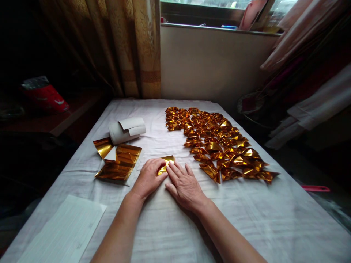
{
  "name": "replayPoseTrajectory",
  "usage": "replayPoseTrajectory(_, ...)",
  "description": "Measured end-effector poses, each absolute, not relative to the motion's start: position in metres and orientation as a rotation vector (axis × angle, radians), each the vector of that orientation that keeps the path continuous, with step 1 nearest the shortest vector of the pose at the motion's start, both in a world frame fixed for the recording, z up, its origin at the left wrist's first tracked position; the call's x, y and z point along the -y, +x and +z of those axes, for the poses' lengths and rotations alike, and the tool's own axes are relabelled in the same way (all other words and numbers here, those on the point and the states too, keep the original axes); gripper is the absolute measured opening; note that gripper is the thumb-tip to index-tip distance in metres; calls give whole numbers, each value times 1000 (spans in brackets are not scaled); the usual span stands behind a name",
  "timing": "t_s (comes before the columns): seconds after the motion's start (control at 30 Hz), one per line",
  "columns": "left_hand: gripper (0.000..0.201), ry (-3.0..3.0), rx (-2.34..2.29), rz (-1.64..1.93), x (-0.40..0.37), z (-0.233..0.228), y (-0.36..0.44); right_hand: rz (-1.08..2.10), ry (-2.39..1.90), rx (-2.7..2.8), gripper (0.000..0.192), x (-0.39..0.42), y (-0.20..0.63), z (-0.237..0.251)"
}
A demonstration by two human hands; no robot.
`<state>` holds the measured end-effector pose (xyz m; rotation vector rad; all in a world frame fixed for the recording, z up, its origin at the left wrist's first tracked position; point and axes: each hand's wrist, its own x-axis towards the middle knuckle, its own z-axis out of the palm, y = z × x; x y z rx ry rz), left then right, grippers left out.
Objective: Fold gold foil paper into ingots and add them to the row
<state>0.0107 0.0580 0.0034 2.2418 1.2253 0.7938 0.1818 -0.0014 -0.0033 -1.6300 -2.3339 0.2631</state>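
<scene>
A small piece of gold foil paper (169, 158) lies on the cloth-covered table in front of me, partly hidden under my hands. My left hand (149, 176) bends its fingers and thumb around the foil's left side, gripping it. From the right, my right hand (184, 183) rests flat with outstretched fingers, their tips touching the foil. Beyond it, several folded gold foil pieces (214, 147), puffed with pointed ends, stand in rows. To the left is a loose stack of gold foil sheets (124, 157) with curled edges.
A white paper or card roll (120, 132) stands behind the foil stack. A lined paper sheet (64, 230) lies at the table's front left. A curtain (131, 47) hangs behind, clothes (326, 98) hang at right, and a red bag (46, 95) sits at far left.
</scene>
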Motion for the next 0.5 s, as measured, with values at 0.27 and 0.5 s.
replayPoseTrajectory(0.27,32,2271,-1256,676,-64,-1,-8,260,-1669,2322,58,5,185,-5)
replayPoseTrajectory(0.5,54,2308,-1381,635,-66,-5,-11,170,-1703,1978,36,-1,192,-8)
